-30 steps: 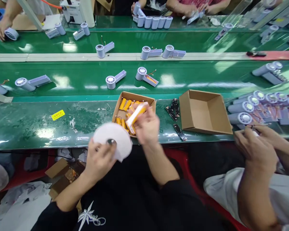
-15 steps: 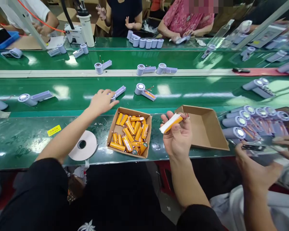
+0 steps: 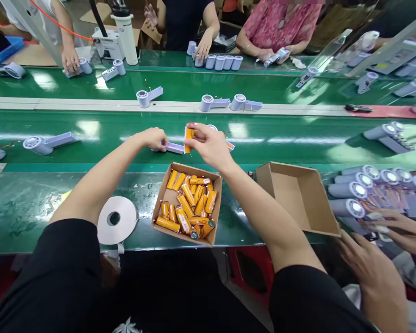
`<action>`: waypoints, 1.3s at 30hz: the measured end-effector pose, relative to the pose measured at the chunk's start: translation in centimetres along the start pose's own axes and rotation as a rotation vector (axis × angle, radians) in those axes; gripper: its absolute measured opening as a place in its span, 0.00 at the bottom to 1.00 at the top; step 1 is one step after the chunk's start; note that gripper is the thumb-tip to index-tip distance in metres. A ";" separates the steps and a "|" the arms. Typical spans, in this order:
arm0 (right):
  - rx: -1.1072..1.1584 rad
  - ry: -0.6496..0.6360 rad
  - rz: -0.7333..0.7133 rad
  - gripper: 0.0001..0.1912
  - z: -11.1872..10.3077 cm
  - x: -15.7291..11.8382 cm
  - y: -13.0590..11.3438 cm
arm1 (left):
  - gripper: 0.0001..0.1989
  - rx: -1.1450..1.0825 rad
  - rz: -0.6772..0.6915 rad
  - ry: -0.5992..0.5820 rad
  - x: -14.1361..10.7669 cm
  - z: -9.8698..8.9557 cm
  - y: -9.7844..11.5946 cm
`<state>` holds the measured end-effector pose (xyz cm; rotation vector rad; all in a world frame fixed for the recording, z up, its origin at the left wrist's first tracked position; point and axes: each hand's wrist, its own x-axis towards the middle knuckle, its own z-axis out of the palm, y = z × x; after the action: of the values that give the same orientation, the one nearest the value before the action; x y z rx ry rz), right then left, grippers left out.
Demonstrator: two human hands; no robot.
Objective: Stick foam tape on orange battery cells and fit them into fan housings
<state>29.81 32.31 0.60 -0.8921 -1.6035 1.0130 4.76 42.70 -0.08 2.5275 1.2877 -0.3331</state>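
Note:
My left hand [image 3: 153, 138] is closed round the round end of a lavender handheld fan housing [image 3: 174, 147] on the green belt; its trough-shaped handle points right. My fingers mostly hide the round end. In my right hand [image 3: 211, 144] an orange battery pack [image 3: 189, 139] is pinched between thumb and fingers, upright just off the handle's tip. Another fan housing [image 3: 230, 145] lies partly hidden behind my right hand. Below my hands stands a cardboard box [image 3: 215, 217] with several orange battery packs inside.
A roll of white tape [image 3: 104, 222] lies left of the battery box. To the right is another cardboard box [image 3: 296, 199]. Several fan housings [image 3: 348, 190] stand beside a co-worker's hands [image 3: 374, 263]. More housings [image 3: 38, 145] lie on the belt; people work across it.
My right hand has carried the battery pack up and left to the belt. My left hand has closed on the fan housing, whose handle has swung lower. A co-worker opposite has reached to the standing housings.

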 end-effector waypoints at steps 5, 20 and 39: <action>-0.286 -0.072 -0.014 0.23 1.1 4.2 5.5 | 0.18 -0.172 0.080 0.116 -0.1 0.9 -0.4; -1.177 -0.536 0.041 0.17 2.7 4.7 3.2 | 0.18 -0.143 -0.154 0.259 1.8 2.1 2.8; -1.165 -0.487 0.164 0.17 2.1 4.3 -2.8 | 0.30 -0.179 -0.123 0.451 -16.5 7.5 3.8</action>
<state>26.53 34.78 4.39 -1.6273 -2.6273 0.3049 -2.17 25.55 -1.11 2.4547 1.5523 0.3364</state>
